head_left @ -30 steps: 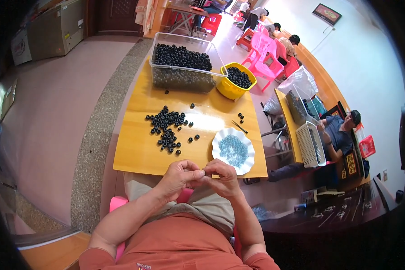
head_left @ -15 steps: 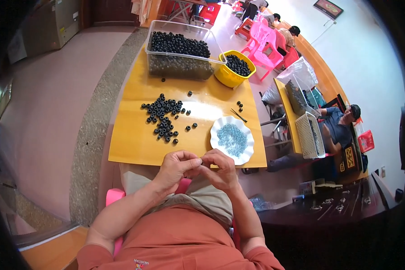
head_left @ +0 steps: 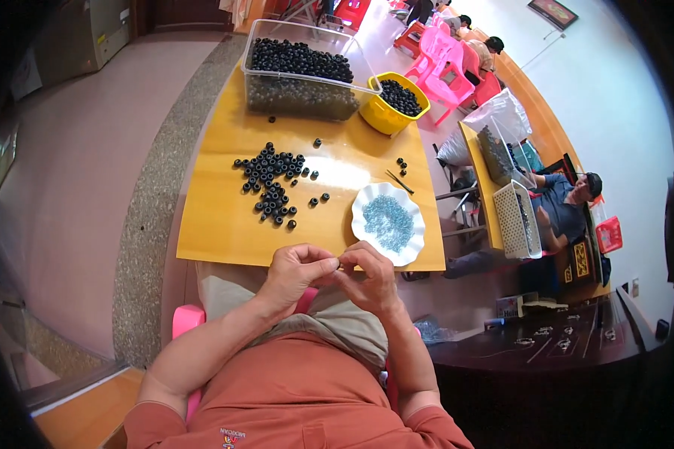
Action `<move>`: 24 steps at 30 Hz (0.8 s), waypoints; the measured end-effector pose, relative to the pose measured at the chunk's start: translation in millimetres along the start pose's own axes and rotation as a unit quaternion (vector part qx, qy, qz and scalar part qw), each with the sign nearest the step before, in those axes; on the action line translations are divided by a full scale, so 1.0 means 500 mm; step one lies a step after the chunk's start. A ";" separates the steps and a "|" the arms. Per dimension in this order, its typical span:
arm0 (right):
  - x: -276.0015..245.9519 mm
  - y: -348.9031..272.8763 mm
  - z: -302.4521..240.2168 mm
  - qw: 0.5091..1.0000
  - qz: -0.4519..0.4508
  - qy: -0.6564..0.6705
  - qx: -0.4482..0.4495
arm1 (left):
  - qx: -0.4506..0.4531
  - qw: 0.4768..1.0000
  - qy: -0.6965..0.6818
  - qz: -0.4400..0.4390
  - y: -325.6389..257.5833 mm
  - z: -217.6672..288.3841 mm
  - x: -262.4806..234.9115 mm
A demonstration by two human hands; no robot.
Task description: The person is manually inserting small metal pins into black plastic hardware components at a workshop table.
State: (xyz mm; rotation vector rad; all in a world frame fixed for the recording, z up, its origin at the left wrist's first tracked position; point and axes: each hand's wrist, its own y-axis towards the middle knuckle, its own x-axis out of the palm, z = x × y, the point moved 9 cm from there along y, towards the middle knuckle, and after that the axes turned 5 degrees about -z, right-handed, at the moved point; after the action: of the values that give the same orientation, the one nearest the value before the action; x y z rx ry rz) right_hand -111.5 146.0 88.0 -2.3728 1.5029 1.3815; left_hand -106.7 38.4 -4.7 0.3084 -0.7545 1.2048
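At the near edge of the wooden table (head_left: 221, 236), my left hand (head_left: 293, 275) and my right hand (head_left: 370, 278) meet with fingertips pinched together. A tiny dark thing shows between them, mostly covered by the fingers. Just beyond my right hand lies a white wavy-rimmed plate (head_left: 359, 227) holding small pale-blue pieces (head_left: 388, 223). A loose heap of round black beads with holes (head_left: 272, 176) spreads over the table ahead of my left hand. Behind the plate is a thin dark tool like tweezers (head_left: 400, 182), near a few black beads (head_left: 403, 165).
At the table's far end stand a clear plastic bin (head_left: 303, 99) and a yellow tub (head_left: 386, 114), both full of black beads. To the right, a person (head_left: 565, 202) sits by another table with a white perforated basket (head_left: 515, 224). Pink chairs (head_left: 443, 71) stand farther back.
The view has shifted slightly, so the table sits a little higher in the picture. Both hands stay pinched together at the same spot, with only small finger movement.
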 end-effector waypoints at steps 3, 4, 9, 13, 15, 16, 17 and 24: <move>-0.012 0.001 0.002 1.000 0.017 0.008 -0.003 | 0.024 0.999 -0.020 0.013 0.006 0.004 -0.008; -0.020 -0.002 0.012 1.000 0.021 -0.001 0.017 | 0.024 0.999 -0.021 0.014 0.007 0.007 -0.010; -0.087 -0.009 0.102 0.991 0.022 -0.090 0.092 | 0.008 1.000 -0.020 0.012 0.006 0.015 -0.008; -0.104 0.003 0.151 0.968 -0.055 -0.200 0.144 | 0.001 1.000 -0.019 0.008 0.008 0.000 -0.011; -0.094 0.002 0.168 0.946 -0.095 -0.281 0.129 | -0.003 1.000 -0.020 0.010 0.009 -0.003 -0.013; -0.094 0.002 0.171 0.946 -0.095 -0.281 0.129 | -0.004 1.000 -0.020 0.010 0.010 -0.003 -0.014; -0.092 0.001 0.178 0.940 -0.103 -0.293 0.141 | -0.002 1.000 -0.023 0.008 0.012 -0.003 -0.013; -0.075 0.012 0.179 0.927 -0.119 -0.322 0.151 | -0.004 0.999 -0.033 0.017 0.012 -0.007 -0.016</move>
State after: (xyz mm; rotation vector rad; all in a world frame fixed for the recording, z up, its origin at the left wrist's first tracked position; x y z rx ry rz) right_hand -180.8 208.9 61.1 -1.6157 1.0980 1.5201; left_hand -112.2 36.7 -13.5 0.3313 -0.8244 1.2280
